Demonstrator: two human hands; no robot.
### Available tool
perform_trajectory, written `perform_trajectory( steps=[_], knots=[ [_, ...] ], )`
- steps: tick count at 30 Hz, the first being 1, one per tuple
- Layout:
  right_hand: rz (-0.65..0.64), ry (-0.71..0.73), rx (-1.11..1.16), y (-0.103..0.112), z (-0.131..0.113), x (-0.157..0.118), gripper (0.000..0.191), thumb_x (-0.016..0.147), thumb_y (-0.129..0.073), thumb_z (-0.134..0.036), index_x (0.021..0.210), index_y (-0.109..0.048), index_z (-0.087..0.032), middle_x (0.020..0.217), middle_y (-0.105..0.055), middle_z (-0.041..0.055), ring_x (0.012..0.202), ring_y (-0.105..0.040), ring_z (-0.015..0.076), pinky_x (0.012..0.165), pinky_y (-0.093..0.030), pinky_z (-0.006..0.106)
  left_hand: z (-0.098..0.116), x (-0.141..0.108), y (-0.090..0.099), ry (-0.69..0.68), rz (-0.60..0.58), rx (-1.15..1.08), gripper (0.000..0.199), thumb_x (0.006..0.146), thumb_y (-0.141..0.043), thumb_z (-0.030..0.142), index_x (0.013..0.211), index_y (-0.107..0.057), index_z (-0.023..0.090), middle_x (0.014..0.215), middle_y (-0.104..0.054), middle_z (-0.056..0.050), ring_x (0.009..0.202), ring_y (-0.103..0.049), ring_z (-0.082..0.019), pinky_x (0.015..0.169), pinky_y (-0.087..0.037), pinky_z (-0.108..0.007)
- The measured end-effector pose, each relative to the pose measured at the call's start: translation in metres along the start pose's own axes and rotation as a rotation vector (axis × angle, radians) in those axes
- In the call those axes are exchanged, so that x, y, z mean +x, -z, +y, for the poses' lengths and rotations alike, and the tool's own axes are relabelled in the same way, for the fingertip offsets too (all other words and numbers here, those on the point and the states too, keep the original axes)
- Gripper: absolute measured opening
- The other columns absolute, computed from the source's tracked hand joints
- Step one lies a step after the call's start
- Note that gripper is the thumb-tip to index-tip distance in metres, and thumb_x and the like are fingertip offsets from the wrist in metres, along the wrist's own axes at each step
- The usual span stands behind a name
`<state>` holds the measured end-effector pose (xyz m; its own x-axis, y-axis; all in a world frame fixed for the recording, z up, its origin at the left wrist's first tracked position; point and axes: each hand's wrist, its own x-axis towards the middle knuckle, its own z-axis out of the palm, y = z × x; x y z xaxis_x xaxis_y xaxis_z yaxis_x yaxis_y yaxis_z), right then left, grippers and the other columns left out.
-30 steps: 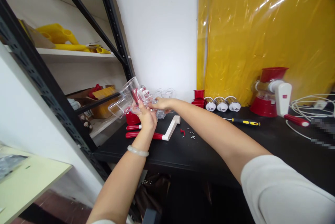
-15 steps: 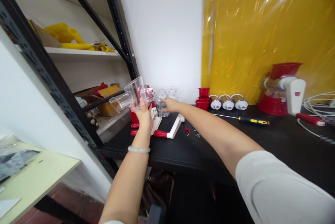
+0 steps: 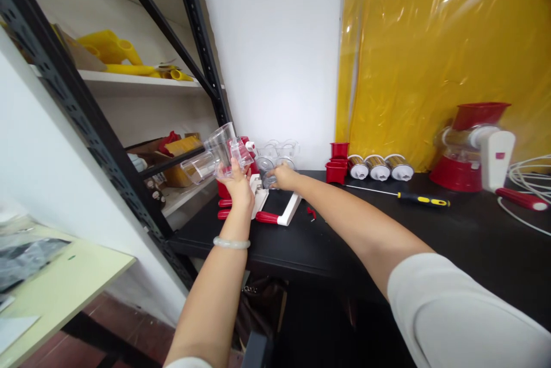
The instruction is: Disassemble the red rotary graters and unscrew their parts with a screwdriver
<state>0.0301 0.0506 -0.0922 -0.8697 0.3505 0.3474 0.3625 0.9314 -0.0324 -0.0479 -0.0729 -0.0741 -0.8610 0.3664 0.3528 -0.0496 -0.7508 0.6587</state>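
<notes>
My left hand (image 3: 239,183) holds up a clear plastic housing (image 3: 219,152) with a wide tube and a side tube. My right hand (image 3: 284,177) reaches to the clear plastic parts (image 3: 275,152) by the wall, its fingers around the edge of a low round one. White arms with red handles (image 3: 267,217) lie on the black table just below both hands. Behind my left hand stand red parts (image 3: 248,147), partly hidden. A small red piece (image 3: 311,213) lies to the right of the handles.
Red hoppers (image 3: 336,170), several metal drums (image 3: 377,167) and a yellow-black screwdriver (image 3: 424,200) sit along the back of the table (image 3: 365,236). An assembled red and white grinder (image 3: 458,175) stands at the right near white cables (image 3: 527,175). A black-framed shelf (image 3: 142,84) rises at the left.
My right hand has moved slightly down and closed in on the low clear part. The housing in my left hand has barely moved. The view has shifted a little.
</notes>
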Motion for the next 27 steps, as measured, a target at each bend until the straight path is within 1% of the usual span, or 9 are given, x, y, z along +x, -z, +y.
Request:
perform_trajectory(
  steps=[3,5,7,9,11,13,17,22,27],
  knots=[
    [-0.023,-0.016,-0.021,-0.001,-0.001,-0.001,0.04,0.079,-0.071,-0.033,0.116,-0.069,-0.018,0.109,-0.071,0.0127,0.109,-0.061,0.027,0.101,-0.033,0.038,0.0,0.0,-0.001,-0.008,0.0,-0.021,0.043,0.086,-0.058,0.04,0.12,-0.033,0.03,0.101,-0.061,-0.001,0.069,-0.064,-0.006,0.073,-0.052,-0.024],
    [-0.03,-0.047,-0.036,0.001,-0.003,-0.002,0.035,0.085,-0.064,-0.034,0.116,-0.069,-0.019,0.109,-0.072,0.0116,0.109,-0.062,0.0258,0.1,-0.035,0.036,-0.001,0.0,0.0,-0.008,0.0,-0.026,0.045,0.086,-0.059,0.04,0.12,-0.032,0.03,0.102,-0.061,-0.002,0.07,-0.064,-0.007,0.073,-0.052,-0.024],
    [-0.03,-0.096,-0.053,0.004,-0.006,-0.005,0.035,0.09,-0.055,-0.037,0.118,-0.069,-0.02,0.109,-0.072,0.0121,0.108,-0.062,0.0263,0.095,-0.041,0.034,-0.001,0.001,0.0,-0.003,0.004,-0.024,0.045,0.086,-0.059,0.041,0.12,-0.032,0.03,0.103,-0.06,-0.002,0.07,-0.064,-0.007,0.074,-0.052,-0.024],
    [-0.035,-0.146,-0.073,0.009,-0.011,-0.009,0.037,0.092,-0.05,-0.04,0.117,-0.069,-0.021,0.109,-0.071,0.0135,0.108,-0.062,0.0278,0.086,-0.046,0.034,-0.002,0.001,0.0,0.0,0.001,-0.021,0.045,0.086,-0.059,0.041,0.12,-0.032,0.03,0.104,-0.06,-0.002,0.07,-0.064,-0.006,0.075,-0.052,-0.024],
    [-0.046,-0.176,-0.096,0.013,-0.015,-0.012,0.036,0.09,-0.052,-0.041,0.113,-0.071,-0.02,0.109,-0.07,0.0145,0.107,-0.062,0.0289,0.082,-0.048,0.034,-0.002,0.001,0.001,0.0,-0.007,-0.019,0.045,0.086,-0.059,0.041,0.121,-0.032,0.03,0.105,-0.06,-0.002,0.071,-0.064,-0.006,0.075,-0.052,-0.024],
    [-0.06,-0.188,-0.117,0.016,-0.02,-0.013,0.035,0.088,-0.055,-0.042,0.108,-0.073,-0.019,0.108,-0.071,0.0151,0.107,-0.062,0.0297,0.082,-0.049,0.035,-0.002,0.001,0.001,0.001,-0.007,-0.019,0.046,0.086,-0.059,0.041,0.121,-0.031,0.03,0.105,-0.06,-0.002,0.071,-0.064,-0.006,0.075,-0.052,-0.025],
    [-0.07,-0.178,-0.147,0.016,-0.026,-0.013,0.034,0.083,-0.062,-0.041,0.105,-0.073,-0.018,0.109,-0.07,0.0152,0.111,-0.059,0.0304,0.084,-0.049,0.037,0.0,-0.001,0.0,-0.013,-0.016,-0.012,0.046,0.086,-0.058,0.041,0.122,-0.031,0.029,0.105,-0.06,-0.004,0.072,-0.064,-0.007,0.077,-0.052,-0.026],
    [-0.048,-0.141,-0.158,0.015,-0.03,-0.013,0.032,0.08,-0.065,-0.036,0.102,-0.073,-0.014,0.108,-0.07,0.0169,0.112,-0.058,0.0318,0.087,-0.048,0.039,0.0,-0.001,0.0,-0.036,-0.041,0.023,0.048,0.086,-0.058,0.043,0.124,-0.03,0.03,0.115,-0.059,-0.006,0.082,-0.066,-0.009,0.081,-0.053,-0.028],
    [0.002,-0.06,-0.116,0.03,-0.031,-0.022,0.028,0.081,-0.061,-0.028,0.104,-0.072,-0.016,0.106,-0.07,0.0138,0.107,-0.061,0.0285,0.085,-0.049,0.036,-0.003,0.001,0.003,-0.068,-0.051,0.089,0.059,0.081,-0.063,0.046,0.125,-0.029,0.029,0.123,-0.055,-0.008,0.092,-0.066,-0.012,0.082,-0.053,-0.029]
  ],
)
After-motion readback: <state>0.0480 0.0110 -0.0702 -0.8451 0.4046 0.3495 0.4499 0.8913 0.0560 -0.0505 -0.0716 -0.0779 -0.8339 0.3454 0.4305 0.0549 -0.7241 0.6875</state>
